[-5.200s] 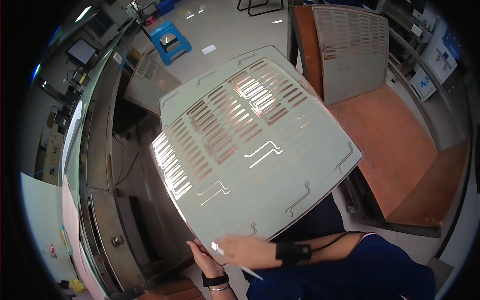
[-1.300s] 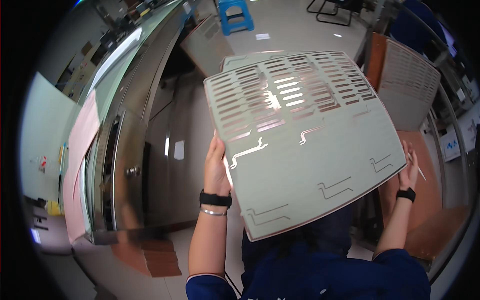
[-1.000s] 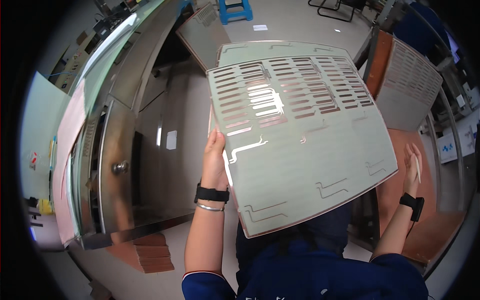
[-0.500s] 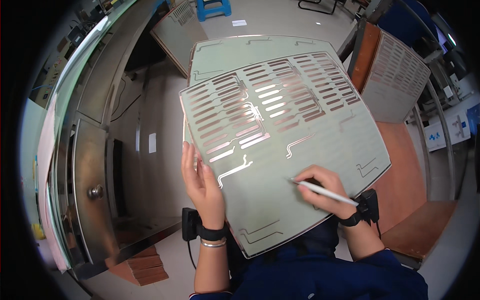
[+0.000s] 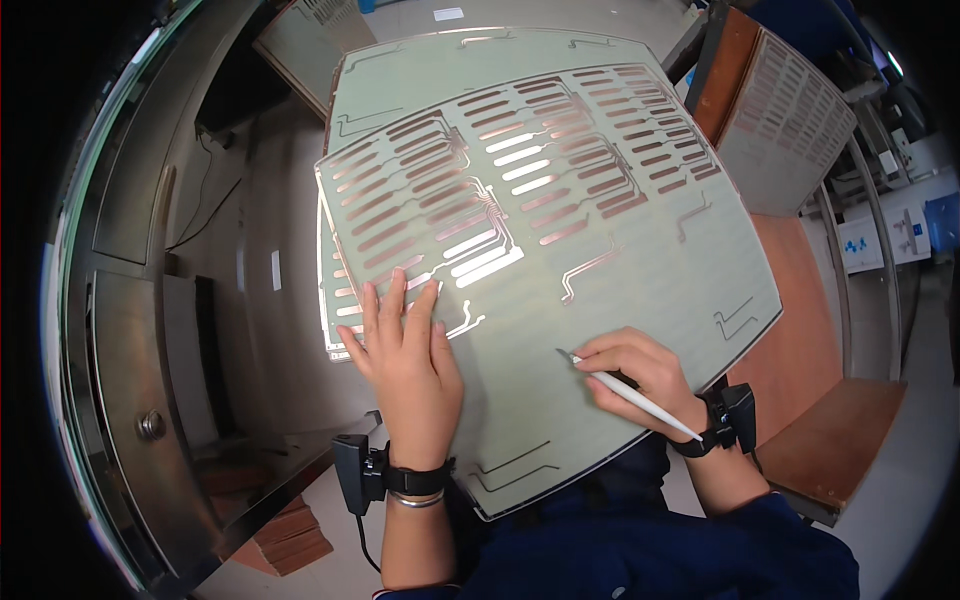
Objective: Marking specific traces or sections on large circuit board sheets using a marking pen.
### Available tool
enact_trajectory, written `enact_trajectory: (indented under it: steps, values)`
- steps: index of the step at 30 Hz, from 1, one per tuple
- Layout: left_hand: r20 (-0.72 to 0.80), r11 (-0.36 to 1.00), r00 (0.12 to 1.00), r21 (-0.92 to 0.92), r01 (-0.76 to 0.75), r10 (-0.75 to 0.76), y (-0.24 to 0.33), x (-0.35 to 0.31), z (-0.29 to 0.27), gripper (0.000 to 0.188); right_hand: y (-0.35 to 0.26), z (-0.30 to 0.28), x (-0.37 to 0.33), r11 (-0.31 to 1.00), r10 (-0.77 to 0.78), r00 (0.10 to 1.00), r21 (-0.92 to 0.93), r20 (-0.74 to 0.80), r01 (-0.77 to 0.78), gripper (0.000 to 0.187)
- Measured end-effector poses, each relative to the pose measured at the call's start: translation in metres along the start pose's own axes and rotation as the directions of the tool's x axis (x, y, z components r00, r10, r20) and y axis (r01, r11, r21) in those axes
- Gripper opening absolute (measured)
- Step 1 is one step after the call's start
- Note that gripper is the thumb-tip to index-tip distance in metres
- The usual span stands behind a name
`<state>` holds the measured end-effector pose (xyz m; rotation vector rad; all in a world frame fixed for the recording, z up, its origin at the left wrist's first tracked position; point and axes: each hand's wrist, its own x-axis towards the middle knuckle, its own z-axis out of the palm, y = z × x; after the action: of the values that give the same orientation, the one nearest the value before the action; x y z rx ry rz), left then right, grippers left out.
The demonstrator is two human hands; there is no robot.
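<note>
A large pale green circuit panel (image 5: pixel 640 290) with rows of copper strips and thin traces lies tilted before me, its near edge over my lap. A second pale green panel (image 5: pixel 420 90) sits beneath it, showing past the far and left edges. My left hand (image 5: pixel 405 350) rests flat on the upper panel's left part, fingers spread over some copper strips. In a pen grip, my right hand (image 5: pixel 645 375) holds a slim craft knife (image 5: pixel 630 397) with a white handle. Its small dark blade tip is over the plain lower middle of the panel; contact cannot be made out.
At left stands a metal cabinet (image 5: pixel 140 370) with a round knob. A stack of brown boards (image 5: pixel 285 540) is on the floor below it. More patterned panels lean at the far left (image 5: pixel 310 50) and right (image 5: pixel 785 130). Brown boards (image 5: pixel 800 290) stand at right.
My left hand has moved from gripping the panel's left edge to lying flat on its surface. The knife has shifted slightly left. The view has shifted, and more of the lower panel shows at left.
</note>
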<state>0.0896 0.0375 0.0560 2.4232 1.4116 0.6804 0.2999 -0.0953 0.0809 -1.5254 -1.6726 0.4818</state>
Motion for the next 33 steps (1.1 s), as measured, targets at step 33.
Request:
enact_trajectory:
  steps: [33]
  values:
    - [-0.011, 1.000, 1.000, 0.002, 0.003, -0.003, 0.002, -0.001, 0.000, 0.038, 0.012, -0.013, -0.023, 0.905, 0.284, 0.944, 0.372, -0.167, -0.207, 0.019]
